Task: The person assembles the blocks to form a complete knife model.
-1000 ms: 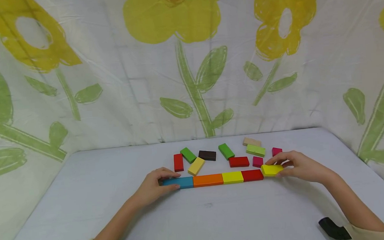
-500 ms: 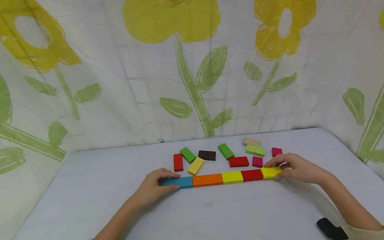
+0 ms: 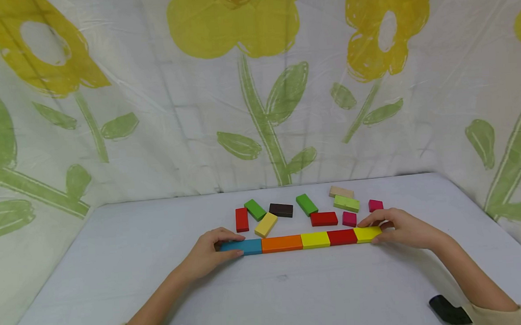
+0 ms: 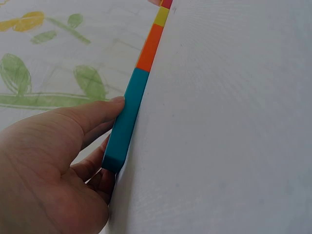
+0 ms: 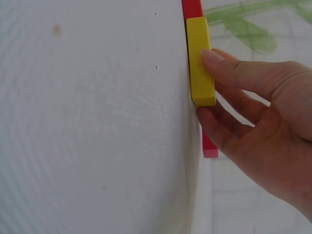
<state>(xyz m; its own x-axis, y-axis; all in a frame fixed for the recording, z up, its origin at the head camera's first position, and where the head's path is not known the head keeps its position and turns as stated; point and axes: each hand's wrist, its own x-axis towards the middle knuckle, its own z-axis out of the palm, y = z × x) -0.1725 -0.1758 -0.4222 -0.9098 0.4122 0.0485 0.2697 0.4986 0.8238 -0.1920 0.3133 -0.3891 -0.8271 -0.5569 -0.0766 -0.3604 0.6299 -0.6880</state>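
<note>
A straight row of coloured blocks lies on the white table. From left to right it runs blue block (image 3: 250, 247), orange block (image 3: 282, 244), yellow block (image 3: 315, 240), red block (image 3: 342, 237) and a second yellow block (image 3: 367, 234). At the left end, my left hand (image 3: 207, 252) grips the blue block between thumb and fingers; the left wrist view shows the thumb on its side. My right hand (image 3: 407, 227) pinches the second yellow block at the right end, whose inner end meets the red block.
Behind the row lie several loose blocks, among them a dark brown block (image 3: 281, 210), a red block (image 3: 324, 219), a lime block (image 3: 346, 203) and a pink block (image 3: 349, 219). A flowered cloth (image 3: 179, 137) hangs behind the table (image 3: 276, 299).
My right hand has moved slightly left and set the second yellow block flush against the red block, where it was tilted before. The left hand has stayed on the blue block.
</note>
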